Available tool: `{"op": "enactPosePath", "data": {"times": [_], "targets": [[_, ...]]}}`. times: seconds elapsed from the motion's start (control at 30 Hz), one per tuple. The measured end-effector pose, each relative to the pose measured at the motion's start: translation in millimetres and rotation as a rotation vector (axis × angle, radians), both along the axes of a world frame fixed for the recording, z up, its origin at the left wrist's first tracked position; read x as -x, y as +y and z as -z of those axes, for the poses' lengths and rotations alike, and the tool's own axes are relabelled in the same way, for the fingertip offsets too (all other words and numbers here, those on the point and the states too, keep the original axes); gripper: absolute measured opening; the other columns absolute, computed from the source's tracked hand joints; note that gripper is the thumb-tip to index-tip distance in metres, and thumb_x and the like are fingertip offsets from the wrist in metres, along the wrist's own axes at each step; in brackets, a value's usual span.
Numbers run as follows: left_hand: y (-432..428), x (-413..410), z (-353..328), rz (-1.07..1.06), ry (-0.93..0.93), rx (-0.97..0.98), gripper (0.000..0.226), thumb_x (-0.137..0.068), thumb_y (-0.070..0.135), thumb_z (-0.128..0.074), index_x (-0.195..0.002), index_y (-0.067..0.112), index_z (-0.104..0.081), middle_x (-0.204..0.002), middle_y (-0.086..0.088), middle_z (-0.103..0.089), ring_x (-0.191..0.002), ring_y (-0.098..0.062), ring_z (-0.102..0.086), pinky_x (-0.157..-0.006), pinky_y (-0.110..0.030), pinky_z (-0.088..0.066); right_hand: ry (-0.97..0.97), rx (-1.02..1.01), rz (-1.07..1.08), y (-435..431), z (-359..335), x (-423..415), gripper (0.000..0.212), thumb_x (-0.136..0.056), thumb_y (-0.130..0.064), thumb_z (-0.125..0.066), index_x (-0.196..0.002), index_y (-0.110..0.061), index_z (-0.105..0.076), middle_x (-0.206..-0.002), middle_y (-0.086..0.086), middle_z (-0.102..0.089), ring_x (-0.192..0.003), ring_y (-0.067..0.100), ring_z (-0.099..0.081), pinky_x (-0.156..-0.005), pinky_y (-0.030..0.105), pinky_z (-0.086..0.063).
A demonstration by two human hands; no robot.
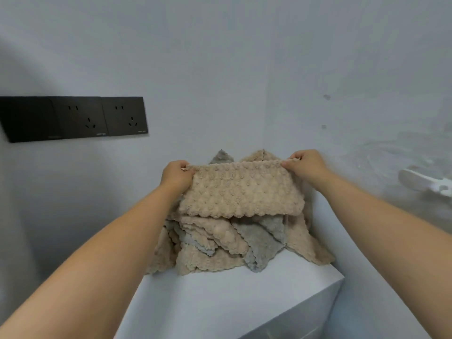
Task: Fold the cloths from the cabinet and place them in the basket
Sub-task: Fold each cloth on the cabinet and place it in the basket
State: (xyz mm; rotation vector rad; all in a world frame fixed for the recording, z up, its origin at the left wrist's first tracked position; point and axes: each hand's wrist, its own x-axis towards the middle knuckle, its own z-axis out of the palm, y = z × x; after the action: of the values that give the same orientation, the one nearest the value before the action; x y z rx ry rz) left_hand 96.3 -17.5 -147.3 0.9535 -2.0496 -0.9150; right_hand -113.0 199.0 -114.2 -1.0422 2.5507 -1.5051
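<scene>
Both arms stretched far forward, left hand (pixel 176 176) and right hand (pixel 305 165) each pinched in a tight grip a top corner of the beige cloth (pixel 241 190), held above the cloth pile (pixel 230 243) on the white worktop (pixel 220 297).

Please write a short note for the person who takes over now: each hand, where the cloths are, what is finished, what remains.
Left hand: pinches the top left corner of a beige cloth.
Right hand: pinches its top right corner.
The cloth hangs stretched between them, above the pile of beige and grey cloths on the white cabinet top.
Done: no folded cloth is in view, and the basket is not in view.
Left: fold this cloth, then the pile, and put all in the basket.
</scene>
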Motion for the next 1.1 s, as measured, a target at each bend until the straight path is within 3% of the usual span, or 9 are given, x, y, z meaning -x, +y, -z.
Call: {"op": "enactPosePath", "data": {"times": [0.1,0.2,0.33,0.5,0.7,0.8,0.87,0.97,1.1], "targets": [[-6.7,15.3,19.4,-0.135,-0.12,0.112,0.014,-0.096,0.019,-0.052,-0.09,0.012,-0.063,-0.089,-0.007,-0.062,-0.082,-0.024,-0.054,-0.067,-0.028,-0.039,0.017,-0.001,0.14,-20.6,14.8,8.2,0.031,-0.081,-0.028,-0.073,-0.066,-0.009,-0.055,-0.063,0.003,-0.052,-0.06,0.017,-0.049,-0.055,0.027,-0.036],[-9.2,21.7,39.3,-0.204,-0.29,0.195,0.02,-0.098,0.02,-0.047,-0.11,0.015,-0.061,-0.107,-0.008,-0.063,-0.091,-0.027,-0.057,-0.069,-0.031,-0.042,-0.021,-0.238,0.229,-27.0,28.6,11.5,0.047,-0.081,-0.048,-0.068,-0.062,-0.012,-0.045,-0.063,0.004,-0.053,-0.056,0.019,-0.05,-0.05,0.028,-0.034],[-15.3,19.1,50.2,-0.194,-0.449,0.263,0.036,-0.098,0.014,-0.043,-0.133,0.018,-0.048,-0.122,-0.009,-0.059,-0.102,-0.029,-0.058,-0.07,-0.031,-0.043,-0.327,-0.416,0.17,-18.0,32.9,6.3,0.061,-0.082,-0.064,-0.056,-0.078,-0.004,-0.053,-0.081,0.012,-0.061,-0.068,0.026,-0.058,-0.056,0.029,-0.048],[-6.5,14.9,36.6,-0.09,-0.454,0.402,0.043,-0.094,0.012,-0.047,-0.137,0.015,-0.044,-0.138,-0.008,-0.043,-0.123,-0.027,-0.042,-0.085,-0.04,-0.046,-0.788,-0.216,-0.092,-5.7,20.1,8.3,0.05,-0.086,-0.033,-0.067,-0.124,-0.003,-0.052,-0.115,0.012,-0.062,-0.104,0.028,-0.059,-0.091,0.042,-0.049],[28.2,13.5,-13.4,0.22,-0.313,0.354,0.051,-0.09,0.008,-0.051,-0.139,0.018,-0.042,-0.146,-0.005,-0.038,-0.137,-0.022,-0.03,-0.104,-0.034,-0.033,-0.222,-0.009,-0.117,1.7,-25.9,-19.6,0.038,-0.08,-0.01,-0.074,-0.103,0.014,-0.055,-0.087,0.025,-0.061,-0.073,0.024,-0.056,-0.065,0.034,-0.046],[55.4,11.5,-52.2,0.436,-0.183,0.201,0.06,-0.091,0.018,-0.061,-0.144,0.021,-0.034,-0.15,0.001,-0.034,-0.138,-0.018,-0.032,-0.101,-0.026,-0.03,-0.109,0.049,-0.213,14.1,-56.0,-42.2,0.013,-0.08,-0.002,-0.072,-0.084,0.003,-0.061,-0.075,0.01,-0.062,-0.068,0.02,-0.059,-0.064,0.036,-0.048],[75.0,9.6,-79.4,0.555,-0.151,0.122,0.073,-0.086,0.027,-0.069,-0.147,0.025,-0.027,-0.15,0.006,-0.031,-0.137,-0.015,-0.032,-0.097,-0.025,-0.03,-0.035,0.071,-0.273,23.7,-79.2,-60.3,0.022,-0.079,0.001,-0.072,-0.068,-0.007,-0.055,-0.055,-0.006,-0.06,-0.053,0.009,-0.058,-0.054,0.025,-0.05],[95.8,8.7,-111.1,0.62,-0.085,0.061,0.075,-0.078,0.03,-0.077,-0.141,0.028,-0.036,-0.128,0.004,-0.048,-0.115,-0.009,-0.046,-0.088,-0.023,-0.037,0.062,0.085,-0.352,34.9,-105.1,-77.6,0.015,-0.074,0.001,-0.076,-0.072,-0.005,-0.063,-0.066,0.001,-0.066,-0.063,0.012,-0.063,-0.069,0.029,-0.054],[110.4,7.2,-143.5,0.682,0.007,0.015,0.027,-0.073,0.024,-0.081,-0.093,0.015,-0.065,-0.079,0.0,-0.059,-0.073,-0.008,-0.056,-0.068,-0.019,-0.045,0.275,-0.032,-0.328,48.1,-138.1,-90.9,0.018,-0.069,-0.008,-0.082,-0.072,-0.009,-0.065,-0.07,0.009,-0.06,-0.066,0.015,-0.054,-0.067,0.028,-0.044]]}}
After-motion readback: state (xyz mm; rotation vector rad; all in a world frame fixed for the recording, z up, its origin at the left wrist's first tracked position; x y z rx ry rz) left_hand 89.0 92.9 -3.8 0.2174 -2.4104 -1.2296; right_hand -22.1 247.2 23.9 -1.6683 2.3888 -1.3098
